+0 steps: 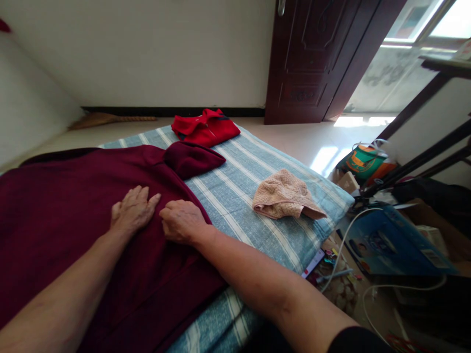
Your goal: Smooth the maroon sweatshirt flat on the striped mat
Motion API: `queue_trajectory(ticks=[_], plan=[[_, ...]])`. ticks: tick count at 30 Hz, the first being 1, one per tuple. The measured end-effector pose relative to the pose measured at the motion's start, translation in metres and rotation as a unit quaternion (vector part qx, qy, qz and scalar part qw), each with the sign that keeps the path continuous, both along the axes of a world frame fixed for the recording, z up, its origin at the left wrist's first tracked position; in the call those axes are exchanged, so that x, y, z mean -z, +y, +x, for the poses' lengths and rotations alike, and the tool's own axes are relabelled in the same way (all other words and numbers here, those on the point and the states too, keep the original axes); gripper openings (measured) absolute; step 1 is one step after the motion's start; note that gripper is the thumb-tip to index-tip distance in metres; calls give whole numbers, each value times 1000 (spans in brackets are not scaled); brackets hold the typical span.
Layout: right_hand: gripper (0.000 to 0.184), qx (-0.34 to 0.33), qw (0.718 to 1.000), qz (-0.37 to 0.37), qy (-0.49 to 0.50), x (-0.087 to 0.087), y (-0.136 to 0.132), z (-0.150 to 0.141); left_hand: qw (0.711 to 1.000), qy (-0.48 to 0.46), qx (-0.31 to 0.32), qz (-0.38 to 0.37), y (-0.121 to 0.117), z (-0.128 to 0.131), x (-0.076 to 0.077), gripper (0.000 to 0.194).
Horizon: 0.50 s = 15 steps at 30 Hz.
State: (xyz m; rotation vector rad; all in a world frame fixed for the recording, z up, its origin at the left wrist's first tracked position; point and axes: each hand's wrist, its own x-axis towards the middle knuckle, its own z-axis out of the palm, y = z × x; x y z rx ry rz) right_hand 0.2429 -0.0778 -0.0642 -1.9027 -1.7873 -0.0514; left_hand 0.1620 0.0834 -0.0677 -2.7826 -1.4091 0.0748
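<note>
A large maroon sweatshirt lies spread over the left side of the bed, its surface slightly creased. One end, a hood or a sleeve, I cannot tell which, sticks out toward the middle of the bed. My left hand rests on the cloth, palm down with fingers extended. Close beside it, my right hand is closed with curled fingers on the same cloth near its right edge. A folded red jacket with a collar lies at the far edge. To the right sits a crumpled beige knitted hat or cloth.
A blue-and-white striped sheet covers the bed. Past its right edge are a blue box, white cables, a green bag and a dark metal frame. A broom lies by the wall, left of the dark red door.
</note>
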Motion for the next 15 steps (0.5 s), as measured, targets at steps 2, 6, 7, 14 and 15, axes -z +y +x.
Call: queue_trajectory(ticks=[2, 6, 7, 14, 15], plan=[[19, 2, 1000, 0, 0, 0, 0, 0, 1000, 2, -3, -4, -4, 2, -3, 57], [19, 1, 1000, 3, -1, 0, 0, 0, 1000, -2, -6, -2, -4, 2, -2, 57], [19, 2, 1000, 4, -1, 0, 0, 0, 1000, -5, -4, 0, -4, 1, -1, 57], [19, 0, 1000, -2, 1, -2, -1, 1, 1000, -12, -7, -5, -7, 2, -4, 59], [19, 0, 1000, -4, 0, -2, -1, 1, 1000, -9, -7, -5, -6, 2, -4, 60]])
